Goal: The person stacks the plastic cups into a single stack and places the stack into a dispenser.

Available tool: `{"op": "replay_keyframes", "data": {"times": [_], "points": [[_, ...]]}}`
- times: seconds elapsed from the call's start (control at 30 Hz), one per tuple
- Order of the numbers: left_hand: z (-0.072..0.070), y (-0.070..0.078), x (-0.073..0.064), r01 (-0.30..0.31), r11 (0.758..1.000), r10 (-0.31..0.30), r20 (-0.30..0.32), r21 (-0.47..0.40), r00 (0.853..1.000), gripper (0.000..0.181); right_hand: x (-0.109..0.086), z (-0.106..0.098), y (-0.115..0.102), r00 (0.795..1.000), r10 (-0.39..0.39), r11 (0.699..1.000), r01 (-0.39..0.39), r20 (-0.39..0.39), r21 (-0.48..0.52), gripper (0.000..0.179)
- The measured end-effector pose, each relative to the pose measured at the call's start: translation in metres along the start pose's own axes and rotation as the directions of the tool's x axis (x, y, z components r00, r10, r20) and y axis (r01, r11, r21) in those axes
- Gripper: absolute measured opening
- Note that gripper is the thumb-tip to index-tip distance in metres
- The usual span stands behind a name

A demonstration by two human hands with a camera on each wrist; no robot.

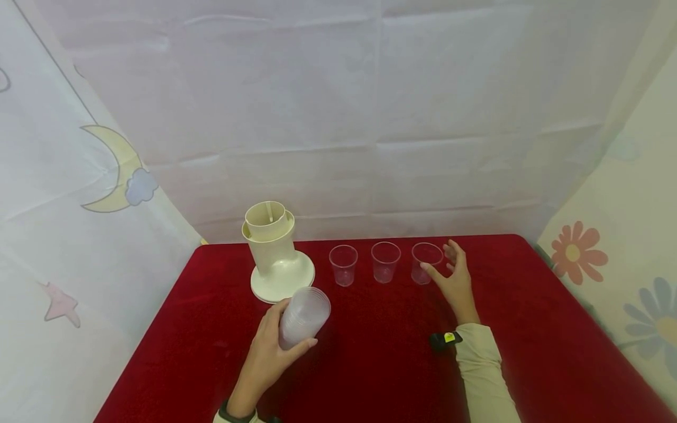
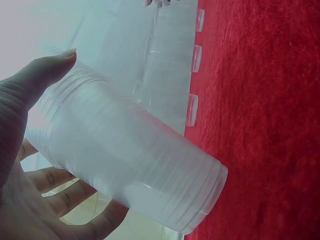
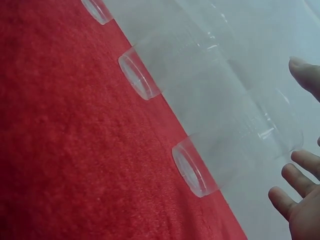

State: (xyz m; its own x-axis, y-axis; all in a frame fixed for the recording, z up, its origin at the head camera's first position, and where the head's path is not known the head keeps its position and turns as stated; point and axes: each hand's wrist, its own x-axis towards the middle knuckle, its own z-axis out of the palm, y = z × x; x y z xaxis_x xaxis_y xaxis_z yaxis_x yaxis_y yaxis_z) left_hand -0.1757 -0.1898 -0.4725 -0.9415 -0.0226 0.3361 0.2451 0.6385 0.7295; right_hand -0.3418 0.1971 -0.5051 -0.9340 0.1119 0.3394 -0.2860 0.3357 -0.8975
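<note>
In the head view my left hand grips a nested stack of clear plastic cups, tilted above the table. The left wrist view shows the thumb and fingers curled round the rim end of this stack. Three single clear cups stand upright in a row: a left cup, a middle cup and a right cup. At the right cup is my right hand, thumb and fingers spread. The right wrist view shows those fingers apart from the cup, near its rim.
A cream plastic stand with a round base and double tube top stands at the back left. A red cloth covers the table. Behind it hangs a pale curtain; patterned curtains flank both sides.
</note>
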Motion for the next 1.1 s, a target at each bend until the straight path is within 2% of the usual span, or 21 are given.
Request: {"op": "replay_keyframes", "data": {"times": [0.57,0.8,1.1], "points": [[-0.001,-0.001,0.001,-0.035,0.999,0.035,-0.013,-0.01,0.999,0.085,0.002,0.008,0.014,0.998,0.04,0.999,-0.038,0.048,-0.032,0.092],[0.0,-0.002,0.0,-0.042,0.999,0.041,-0.017,-0.019,0.999,0.085,0.003,0.011,0.017,0.998,0.036,0.999,-0.036,0.055,-0.016,0.09],[-0.001,-0.002,0.0,-0.017,1.0,0.017,-0.012,-0.009,1.0,0.085,0.005,0.013,0.021,0.997,0.063,0.998,-0.064,0.049,0.019,0.088]]}}
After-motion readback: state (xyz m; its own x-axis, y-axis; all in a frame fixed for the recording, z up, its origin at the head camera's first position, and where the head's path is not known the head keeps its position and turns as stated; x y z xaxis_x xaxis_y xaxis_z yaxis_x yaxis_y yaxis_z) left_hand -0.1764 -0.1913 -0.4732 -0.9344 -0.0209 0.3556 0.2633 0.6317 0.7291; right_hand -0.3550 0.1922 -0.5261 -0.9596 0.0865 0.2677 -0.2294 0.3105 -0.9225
